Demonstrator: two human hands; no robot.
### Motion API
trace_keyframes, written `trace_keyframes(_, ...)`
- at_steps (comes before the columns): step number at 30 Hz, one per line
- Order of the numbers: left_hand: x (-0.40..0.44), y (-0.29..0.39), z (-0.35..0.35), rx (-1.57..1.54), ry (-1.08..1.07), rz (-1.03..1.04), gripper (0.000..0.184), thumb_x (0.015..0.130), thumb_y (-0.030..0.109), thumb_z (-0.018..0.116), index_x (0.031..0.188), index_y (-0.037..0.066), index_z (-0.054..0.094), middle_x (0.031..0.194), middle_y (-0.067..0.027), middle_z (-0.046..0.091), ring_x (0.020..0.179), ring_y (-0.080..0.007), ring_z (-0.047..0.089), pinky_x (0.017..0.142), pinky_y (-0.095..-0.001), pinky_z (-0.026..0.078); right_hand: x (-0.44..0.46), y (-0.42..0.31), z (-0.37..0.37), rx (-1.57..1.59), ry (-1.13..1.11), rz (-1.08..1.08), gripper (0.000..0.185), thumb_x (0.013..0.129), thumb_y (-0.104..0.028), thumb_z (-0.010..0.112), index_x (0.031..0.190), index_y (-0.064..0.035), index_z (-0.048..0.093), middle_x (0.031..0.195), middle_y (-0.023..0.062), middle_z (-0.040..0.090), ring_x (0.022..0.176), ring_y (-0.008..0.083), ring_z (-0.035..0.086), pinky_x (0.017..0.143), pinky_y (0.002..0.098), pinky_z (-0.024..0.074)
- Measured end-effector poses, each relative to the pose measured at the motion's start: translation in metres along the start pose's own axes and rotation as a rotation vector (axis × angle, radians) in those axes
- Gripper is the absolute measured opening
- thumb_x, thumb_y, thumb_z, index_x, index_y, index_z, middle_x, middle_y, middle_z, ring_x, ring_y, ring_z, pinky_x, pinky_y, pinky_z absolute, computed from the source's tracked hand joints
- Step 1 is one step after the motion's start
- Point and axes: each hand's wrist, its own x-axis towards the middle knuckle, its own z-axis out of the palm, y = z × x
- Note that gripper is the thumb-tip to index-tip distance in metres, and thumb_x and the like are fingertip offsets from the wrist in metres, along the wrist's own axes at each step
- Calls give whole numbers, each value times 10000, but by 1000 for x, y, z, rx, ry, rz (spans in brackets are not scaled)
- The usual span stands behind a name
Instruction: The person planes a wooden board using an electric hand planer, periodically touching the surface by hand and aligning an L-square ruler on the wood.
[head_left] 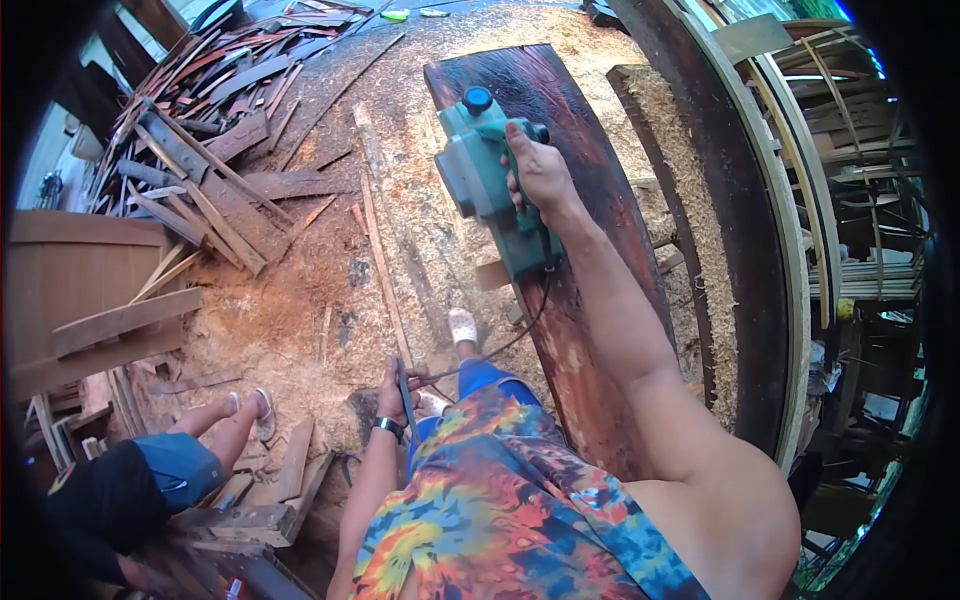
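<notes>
My right hand (540, 178) is wrapped around the handle of a green electric planer (490, 190). The planer, with a dark knob at its front, is over the left side of a thick reddish-brown plank (600, 330). Whether its sole touches the wood is hidden. Its black power cord (530, 325) curves back toward my legs. Low in front of my body, my left hand (392, 395) is closed on the cord. A thin, dark, flat strip (405, 390) also shows at its fingers; I cannot tell what it is.
Wood shavings (330, 290) cover the ground. To the right stands a long dark beam (735, 250) beside another shavings-covered board (675, 200). Scrap wood (220, 110) is heaped at the far left. Another person (150, 470) is at the lower left, near loose boards.
</notes>
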Motion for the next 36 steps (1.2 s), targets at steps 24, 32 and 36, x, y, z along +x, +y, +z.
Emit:
trace_keyframes(24, -45, -67, -53, -192, 36, 45, 280, 946, 325, 649, 1092, 88, 621, 1183, -191, 717, 443, -120, 457, 481, -269, 469, -91, 25, -17, -53, 9, -316, 368, 783, -162, 781, 1088, 16, 677, 775, 101, 709, 649, 159, 673, 613, 321, 549)
trace_keyframes(32, -42, -106, -109, -605, 26, 160, 209, 946, 274, 662, 1022, 79, 661, 1025, -147, 722, 690, -135, 610, 458, -238, 397, -397, 146, -73, 106, 341, -260, 287, 832, -10, 719, 1108, 3, 644, 625, -31, 577, 500, 56, 525, 485, 238, 419)
trace_keyframes(36, -38, -105, -93, -571, -283, 3, 362, 945, 375, 664, 1128, 63, 665, 1088, -190, 702, 521, -137, 457, 525, -262, 441, -526, 171, -75, 200, 559, -171, 316, 825, -12, 716, 1128, 24, 633, 611, -24, 572, 483, 61, 519, 470, 239, 409)
